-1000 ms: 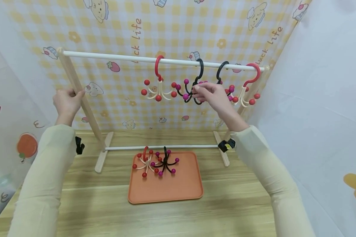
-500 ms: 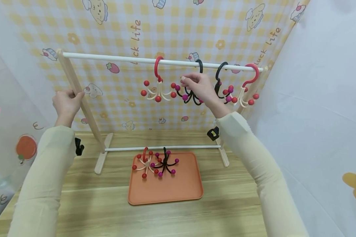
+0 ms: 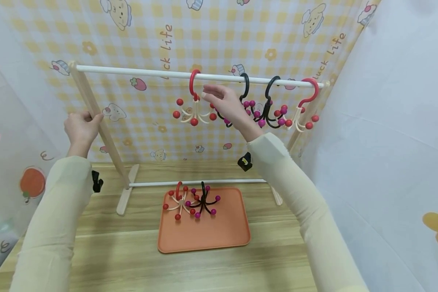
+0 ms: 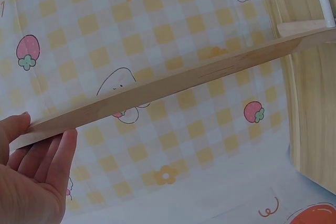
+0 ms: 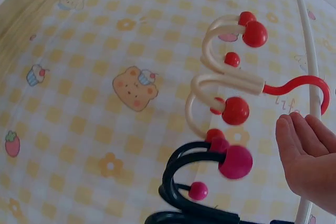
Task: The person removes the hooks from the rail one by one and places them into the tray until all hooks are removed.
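My left hand holds the left wooden post of a rack, thumb on one side and fingers on the other, as the left wrist view shows. My right hand is raised just below the white top rod, fingers fairly straight and holding nothing. Its fingertips are right beside the red hook of a cream claw-shaped hanger with red balls, which hangs from the rod. To its right hang a black hanger with magenta balls, partly hidden by the hand, another black hanger, and a red-hooked cream hanger.
An orange tray lies on the wooden table in front of the rack. On it are a cream hanger and a black hanger. A white lower rod runs behind the tray. A checked curtain hangs behind.
My right hand has moved left along the rod, from the black hanger to beside the leftmost red hook, its fingers straightening. The left hand has stayed on the post.
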